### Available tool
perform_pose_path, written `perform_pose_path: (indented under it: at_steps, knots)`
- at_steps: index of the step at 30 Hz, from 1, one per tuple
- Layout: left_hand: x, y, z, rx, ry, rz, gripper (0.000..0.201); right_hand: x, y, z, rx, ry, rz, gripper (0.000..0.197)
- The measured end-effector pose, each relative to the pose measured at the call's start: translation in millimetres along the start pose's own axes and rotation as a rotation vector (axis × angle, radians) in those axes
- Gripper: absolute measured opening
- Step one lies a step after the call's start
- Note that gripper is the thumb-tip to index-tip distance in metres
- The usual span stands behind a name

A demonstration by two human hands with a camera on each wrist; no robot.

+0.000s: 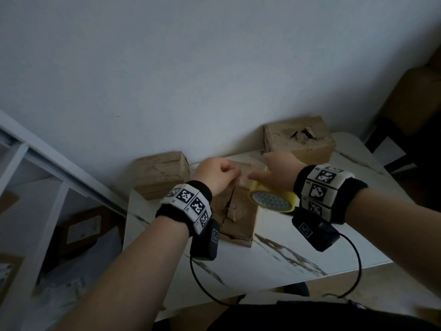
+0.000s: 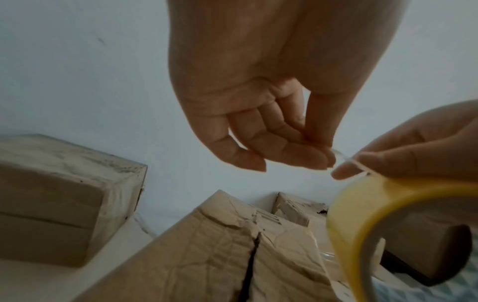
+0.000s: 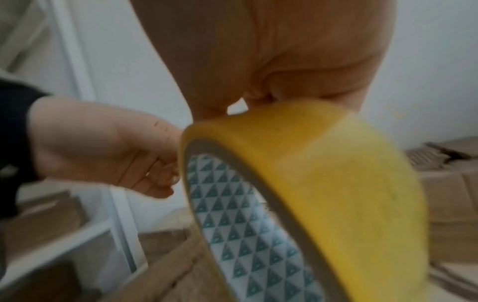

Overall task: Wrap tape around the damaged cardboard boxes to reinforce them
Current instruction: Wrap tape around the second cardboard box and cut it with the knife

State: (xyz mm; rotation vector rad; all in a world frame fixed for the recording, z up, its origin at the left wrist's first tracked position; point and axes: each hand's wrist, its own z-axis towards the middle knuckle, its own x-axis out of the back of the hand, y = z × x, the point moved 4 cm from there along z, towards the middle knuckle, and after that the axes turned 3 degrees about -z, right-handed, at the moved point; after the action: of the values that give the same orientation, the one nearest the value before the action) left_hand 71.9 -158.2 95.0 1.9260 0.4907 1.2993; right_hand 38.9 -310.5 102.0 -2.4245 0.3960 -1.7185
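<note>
Pulling the free end of the tape off the roll, above the split box.

Your right hand (image 1: 278,169) holds the yellow tape roll (image 1: 272,199) with curled fingers, just over the cracked box (image 1: 236,211) that stands in the middle of the desk (image 1: 310,247). Your left hand (image 1: 214,174) pinches the loose tape end (image 2: 341,156) between thumb and fingers (image 2: 302,157). 2 other boxes wait, 1 at the far left corner (image 1: 162,174), 1 at the far right corner (image 1: 299,137). I think you should pull the end slowly and keep it flat, so it does not fold on itself, then press it first beside the long crack (image 2: 249,265) before you go around the box.
</note>
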Motion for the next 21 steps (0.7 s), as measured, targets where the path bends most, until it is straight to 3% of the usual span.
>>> perform_pose_path:
  at_steps: [5, 11, 19, 21]
  knots:
    - [13, -11, 7, 0.048, 0.07, -0.001, 0.029, -1, 8, -1, -0.045, -0.104, 0.231, 0.06]
    - [25, -26, 16, 0.118, 0.092, -0.057, 0.029, 5, 8, 2, -0.077, -0.068, 0.602, 0.038]
    - [22, -35, 21, 0.141, 0.084, -0.013, 0.028, -1, 2, 1, -0.036, 0.049, 0.505, 0.041]
    - [26, -37, 23, 0.154, 0.126, -0.041, 0.029, 1, 2, -1, -0.048, 0.083, 0.387, 0.048]
